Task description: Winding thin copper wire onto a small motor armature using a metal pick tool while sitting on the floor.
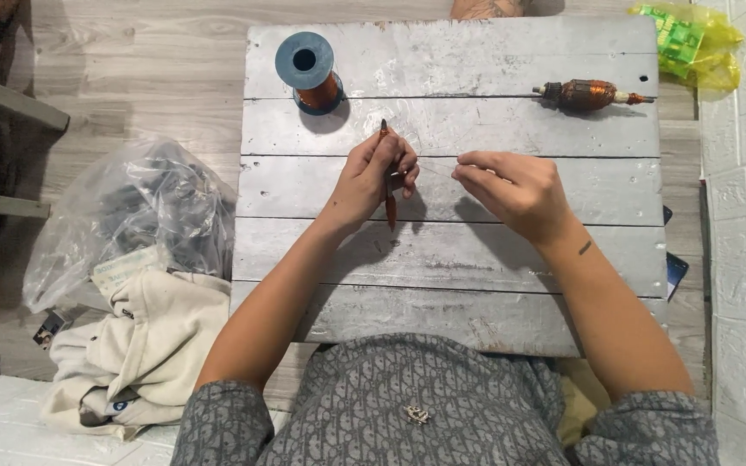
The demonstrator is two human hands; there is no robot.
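1. Over the grey plank table (451, 250), my left hand (373, 177) is clamped on a thin copper-coloured rod (388, 185).
2. My right hand (515, 190) has its fingers pinched together; I'd keep the fine wire between the hands taut.
3. Far left stands the copper wire spool (308, 71).

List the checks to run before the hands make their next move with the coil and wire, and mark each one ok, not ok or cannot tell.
1. Left hand grips the narrow copper coil: ok.
2. Right hand pinches the thin wire: cannot tell, wire barely visible.
3. Wire taut between the hands: cannot tell.
4. Copper wire spool upright on the grey board: ok.
5. Motor armature lying apart from both hands: ok.
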